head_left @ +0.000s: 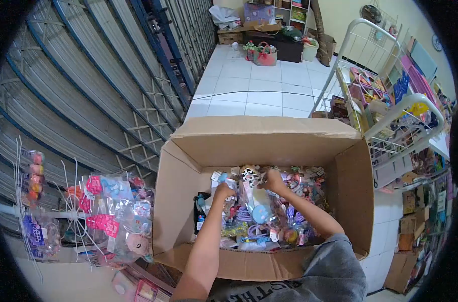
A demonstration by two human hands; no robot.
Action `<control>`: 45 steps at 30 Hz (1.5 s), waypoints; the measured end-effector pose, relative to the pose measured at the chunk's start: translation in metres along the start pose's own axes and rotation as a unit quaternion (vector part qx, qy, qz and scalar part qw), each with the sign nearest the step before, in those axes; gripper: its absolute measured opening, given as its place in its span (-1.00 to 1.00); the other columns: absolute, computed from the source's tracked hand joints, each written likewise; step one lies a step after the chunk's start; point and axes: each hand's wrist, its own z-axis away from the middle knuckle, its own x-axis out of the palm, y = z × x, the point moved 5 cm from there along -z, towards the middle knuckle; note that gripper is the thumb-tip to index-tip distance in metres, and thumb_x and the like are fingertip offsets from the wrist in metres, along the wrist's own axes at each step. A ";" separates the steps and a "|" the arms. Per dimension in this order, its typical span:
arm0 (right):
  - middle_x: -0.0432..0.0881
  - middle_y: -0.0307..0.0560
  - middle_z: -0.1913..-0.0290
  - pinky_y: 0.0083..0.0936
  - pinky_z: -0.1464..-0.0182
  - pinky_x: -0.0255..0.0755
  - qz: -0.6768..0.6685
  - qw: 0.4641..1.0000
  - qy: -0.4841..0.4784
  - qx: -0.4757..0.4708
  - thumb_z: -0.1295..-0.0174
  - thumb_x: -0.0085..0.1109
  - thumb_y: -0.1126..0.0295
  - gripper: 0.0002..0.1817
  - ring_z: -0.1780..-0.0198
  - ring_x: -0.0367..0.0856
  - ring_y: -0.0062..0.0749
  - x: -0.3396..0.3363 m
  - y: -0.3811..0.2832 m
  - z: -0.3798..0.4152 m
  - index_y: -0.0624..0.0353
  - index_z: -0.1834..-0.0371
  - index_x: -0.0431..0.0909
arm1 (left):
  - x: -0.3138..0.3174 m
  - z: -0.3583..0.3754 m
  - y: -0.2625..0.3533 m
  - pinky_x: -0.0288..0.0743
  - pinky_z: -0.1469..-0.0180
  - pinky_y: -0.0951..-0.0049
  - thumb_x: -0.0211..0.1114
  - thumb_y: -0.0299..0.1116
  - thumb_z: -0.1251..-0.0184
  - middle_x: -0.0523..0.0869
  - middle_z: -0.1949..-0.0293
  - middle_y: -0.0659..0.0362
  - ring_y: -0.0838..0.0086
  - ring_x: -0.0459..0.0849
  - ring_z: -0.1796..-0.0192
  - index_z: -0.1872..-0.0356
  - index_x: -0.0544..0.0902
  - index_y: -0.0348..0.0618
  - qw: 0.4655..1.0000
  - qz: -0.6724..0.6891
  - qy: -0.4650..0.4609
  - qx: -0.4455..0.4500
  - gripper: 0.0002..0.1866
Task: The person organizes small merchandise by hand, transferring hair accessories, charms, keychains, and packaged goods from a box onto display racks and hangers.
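Both my hands reach down into a large open cardboard box [269,128] filled with small packaged goods. My left hand [224,192] is closed, its fingers curled at a packet near the box's left side; what they hold is hidden. My right hand [273,182] is closed at the upper edge of a clear plastic packet [249,194]. Beside that hand lies a black-and-white spotted item [250,175]. Below and between the hands is a light blue round item [260,214]. Coiled purple items [243,215] and several other wrapped pieces surround it.
On the left, bagged accessories [121,216] hang from a wire display rack [73,215]. Behind them is a folding metal shutter [103,75]. A white wire cart [390,131] with goods stands close to the box's right. A red basket [265,56] sits on the tiled floor [264,83].
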 end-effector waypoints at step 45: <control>0.46 -0.16 0.33 -0.77 0.28 0.32 -0.479 0.262 -0.553 -0.630 0.12 0.14 0.59 -0.66 0.32 0.43 -0.65 -0.071 -0.593 0.573 0.26 0.19 0.41 | 0.224 0.816 -0.015 0.28 0.15 0.59 0.26 -0.55 0.25 0.51 0.31 0.07 0.47 0.47 0.23 0.25 0.50 -0.37 0.163 0.193 0.925 -0.284 -0.62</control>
